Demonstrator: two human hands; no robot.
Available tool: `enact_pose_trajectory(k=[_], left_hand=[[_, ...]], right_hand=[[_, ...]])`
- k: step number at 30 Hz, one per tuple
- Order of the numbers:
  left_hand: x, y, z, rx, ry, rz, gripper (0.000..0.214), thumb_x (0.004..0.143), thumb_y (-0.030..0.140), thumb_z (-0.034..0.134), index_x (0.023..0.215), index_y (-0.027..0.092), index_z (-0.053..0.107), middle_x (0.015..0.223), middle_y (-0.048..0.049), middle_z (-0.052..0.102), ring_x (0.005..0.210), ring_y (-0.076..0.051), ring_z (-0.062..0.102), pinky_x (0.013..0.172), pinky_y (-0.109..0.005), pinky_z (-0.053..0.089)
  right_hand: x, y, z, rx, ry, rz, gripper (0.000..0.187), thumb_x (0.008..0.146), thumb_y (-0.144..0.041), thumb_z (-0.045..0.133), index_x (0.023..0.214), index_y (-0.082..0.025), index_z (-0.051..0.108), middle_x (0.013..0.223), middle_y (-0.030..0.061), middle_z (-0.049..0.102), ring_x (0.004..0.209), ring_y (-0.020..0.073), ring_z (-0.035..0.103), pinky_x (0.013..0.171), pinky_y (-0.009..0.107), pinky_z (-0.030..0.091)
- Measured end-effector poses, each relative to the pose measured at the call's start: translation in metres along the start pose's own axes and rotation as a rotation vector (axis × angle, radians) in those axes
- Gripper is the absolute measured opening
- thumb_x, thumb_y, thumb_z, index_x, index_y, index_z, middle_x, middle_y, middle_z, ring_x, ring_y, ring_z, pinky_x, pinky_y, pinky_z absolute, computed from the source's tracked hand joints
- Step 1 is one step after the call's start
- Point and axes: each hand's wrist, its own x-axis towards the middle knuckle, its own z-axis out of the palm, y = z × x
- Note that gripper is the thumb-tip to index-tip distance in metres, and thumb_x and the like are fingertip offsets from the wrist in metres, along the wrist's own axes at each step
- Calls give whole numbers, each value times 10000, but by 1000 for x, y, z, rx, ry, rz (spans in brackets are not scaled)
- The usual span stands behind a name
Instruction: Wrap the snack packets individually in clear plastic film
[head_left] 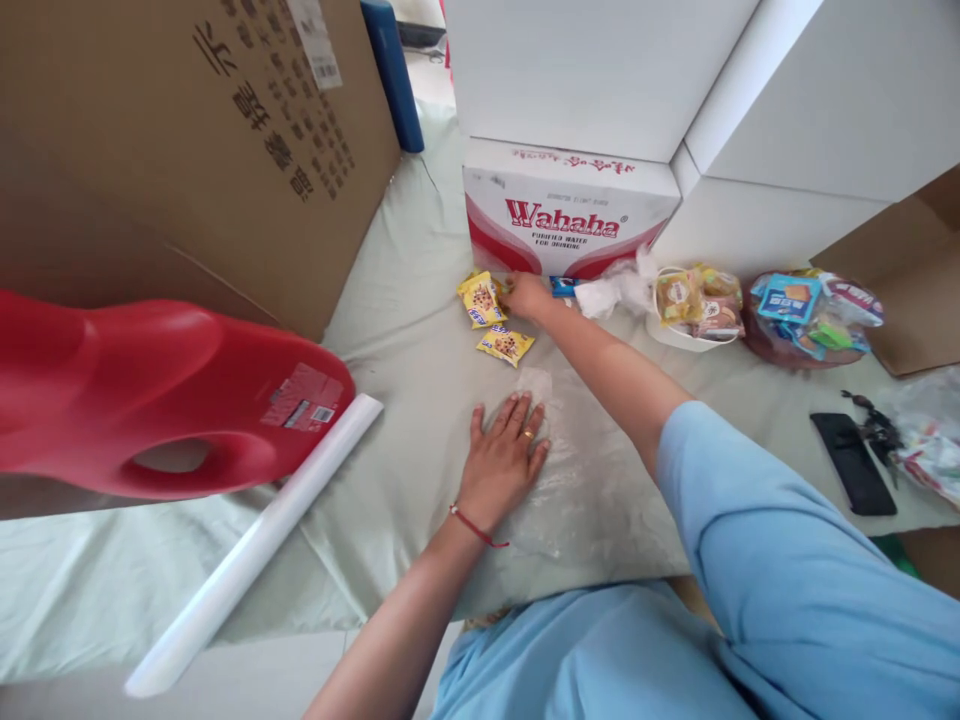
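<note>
My left hand (pixel 504 455) lies flat, fingers spread, on a clear plastic bag (pixel 585 480) spread over the pale green cloth. My right hand (pixel 525 295) reaches far forward, fingers curled by a yellow cookie packet (pixel 480 298) near the Wahaha box (pixel 568 212); whether it grips the packet is unclear. A second yellow cookie packet (pixel 506 344) lies just in front of it, apart from both hands. A small blue packet (pixel 562 286) sits right of my right hand.
A red plastic object (pixel 150 390) and a white roll (pixel 255 545) lie at left before a big cardboard box (pixel 187 150). A white bowl of snacks (pixel 694 305), a red bag of snacks (pixel 806 315), a black phone (pixel 853 462) and keys (pixel 874 425) lie at right.
</note>
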Motion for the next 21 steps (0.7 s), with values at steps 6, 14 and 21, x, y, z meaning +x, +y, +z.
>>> enact_pose_trajectory(k=[6, 14, 21], left_hand=[[-1, 1, 0, 17, 8, 5, 567, 1088, 476, 361, 1620, 296, 444, 1715, -78, 392, 1603, -294, 346, 1322, -674, 114], [1, 2, 0, -2, 16, 7, 568, 1073, 441, 405, 1619, 294, 452, 1703, -107, 415, 1596, -320, 355, 1316, -686, 89], [2, 1, 4, 12, 24, 7, 557, 1068, 438, 402, 1599, 285, 478, 1703, -114, 415, 1594, -314, 355, 1308, -695, 71]], right_hand=[[-48, 11, -39, -69, 219, 26, 198, 902, -180, 611, 1099, -166, 629, 1094, 82, 674, 1012, 219, 615, 956, 362, 482], [-261, 72, -96, -434, 195, -280, 292, 992, -276, 478, 1220, -234, 655, 1195, 124, 689, 997, 266, 646, 830, 360, 523], [-338, 84, -109, -348, -247, -359, 341, 954, -220, 542, 1254, -263, 698, 1385, 96, 649, 1037, 244, 673, 900, 385, 560]])
